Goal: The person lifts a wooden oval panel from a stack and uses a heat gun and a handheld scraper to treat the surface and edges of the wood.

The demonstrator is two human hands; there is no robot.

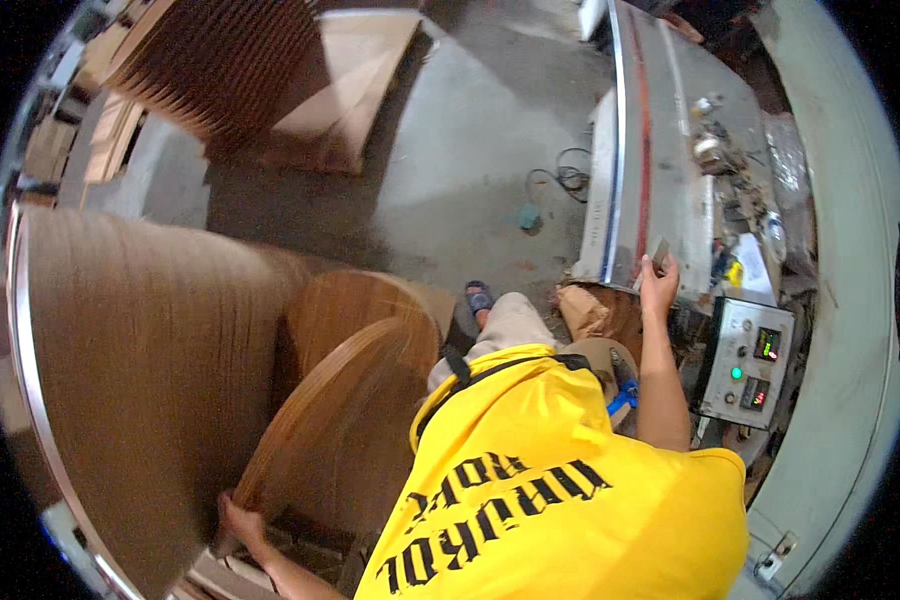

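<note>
At the lower left, my left hand (240, 520) is closed around the lower edge of a round brown wooden board (320, 420), which stands tilted beside a long row of similar boards (140, 370). Its edge looks layered, so I cannot tell whether it is one board or several together. Over on the right, my right hand (660, 284) pinches a small flat greyish piece (662, 252) above the near end of a long metal machine bed (660, 130). Another round board (370, 300) leans behind the tilted one.
A control box (750, 362) with lit displays and a green light sits right of my right arm. Tools and scraps (720, 160) litter the bench behind. A black cable (570, 175) lies on the grey floor. Another large stack of boards (220, 70) stands at the far left.
</note>
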